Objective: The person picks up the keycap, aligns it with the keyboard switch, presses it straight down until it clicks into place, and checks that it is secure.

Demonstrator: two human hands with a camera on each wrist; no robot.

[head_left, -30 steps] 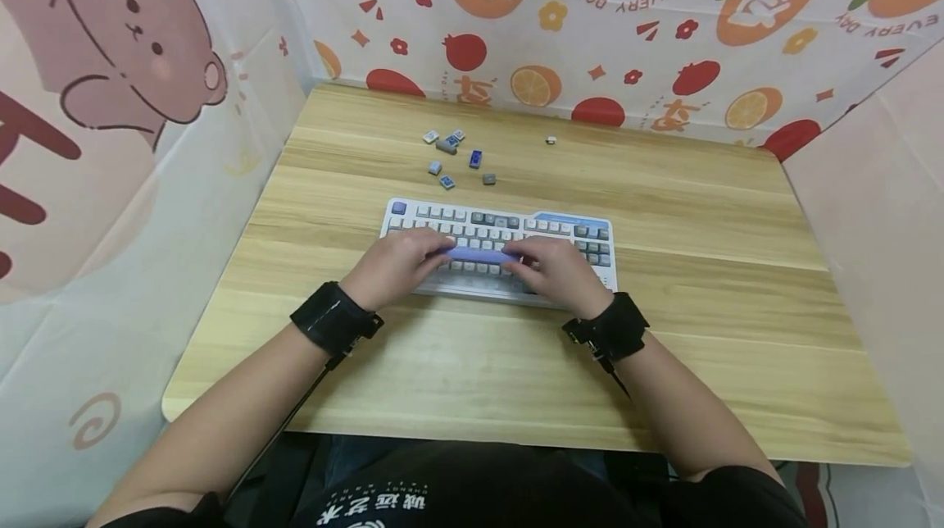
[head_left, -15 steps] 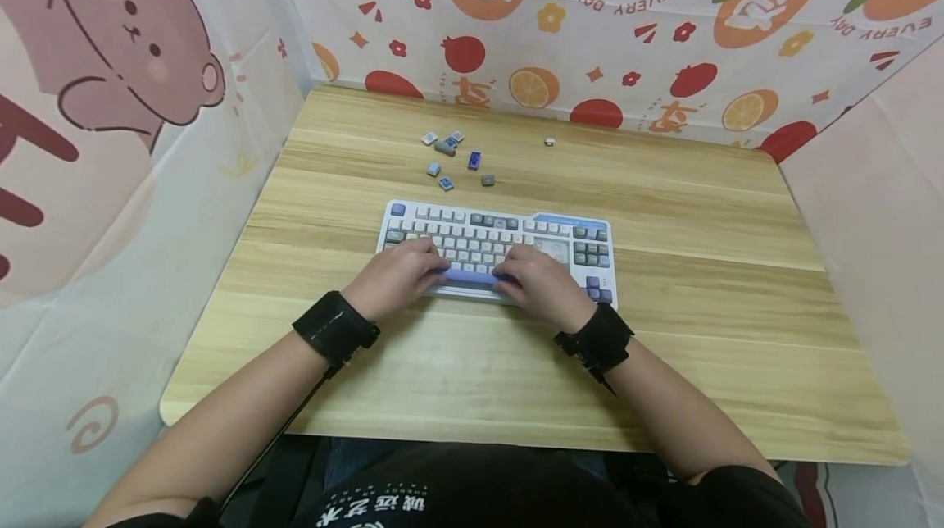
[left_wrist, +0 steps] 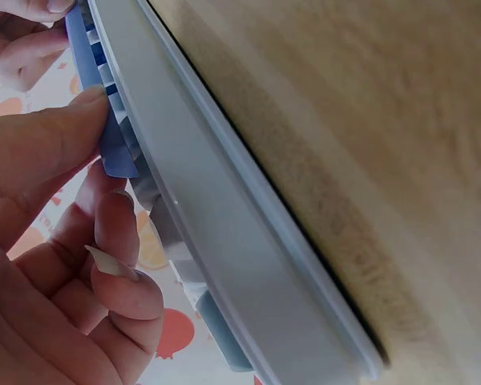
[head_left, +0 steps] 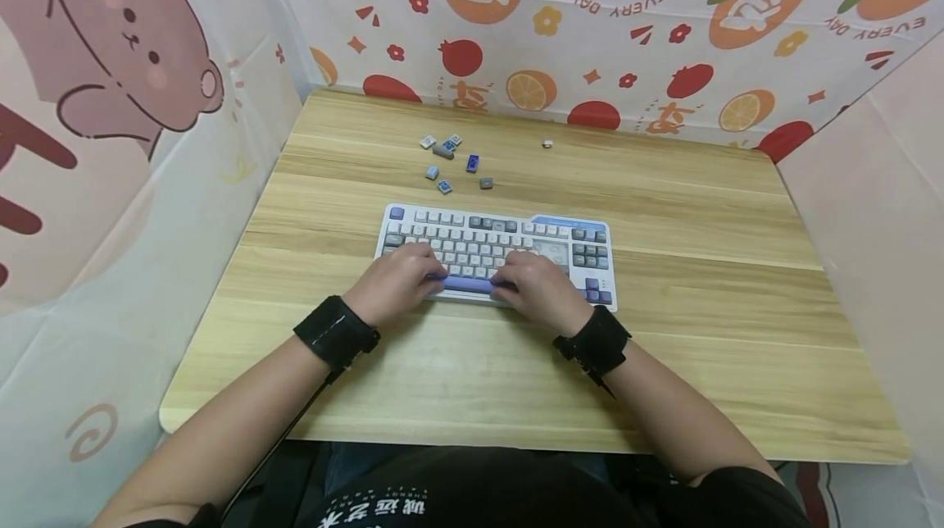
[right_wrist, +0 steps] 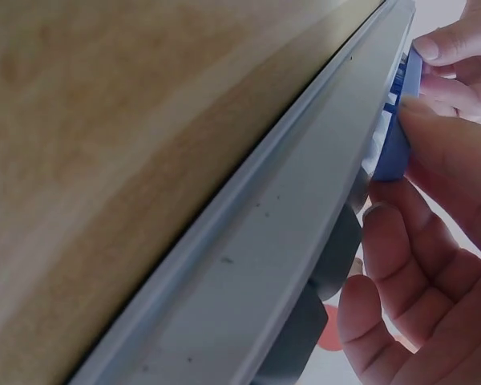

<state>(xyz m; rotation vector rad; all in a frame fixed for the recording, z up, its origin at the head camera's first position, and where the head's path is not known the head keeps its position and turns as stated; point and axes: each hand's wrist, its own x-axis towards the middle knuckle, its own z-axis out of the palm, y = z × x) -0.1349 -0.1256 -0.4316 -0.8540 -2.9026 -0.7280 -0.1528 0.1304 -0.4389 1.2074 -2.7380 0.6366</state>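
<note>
A white keyboard (head_left: 479,248) with grey, white and purple keycaps lies in the middle of the table. Along its front row sits a long purple-blue spacebar keycap (head_left: 468,284). My left hand (head_left: 394,284) pinches its left end, thumb on the near side; the left wrist view shows that end of the spacebar (left_wrist: 119,152) standing above the case edge. At the other end, my right hand (head_left: 542,290) pinches the spacebar (right_wrist: 394,152) between thumb and fingers. Whether it is seated on its switches cannot be told. Both hands hide parts of the lower key rows.
Behind the keyboard lie several loose keycaps, among them a long grey keycap (head_left: 443,152), a dark blue keycap (head_left: 472,163) and a grey keycap (head_left: 486,183). A small white piece (head_left: 547,143) lies farther right. Printed cloth (head_left: 546,61) hangs along the table's back edge.
Both hands have brought the spacebar from over the middle rows toward me, down to the keyboard's front row. In the last half second they have barely moved.
</note>
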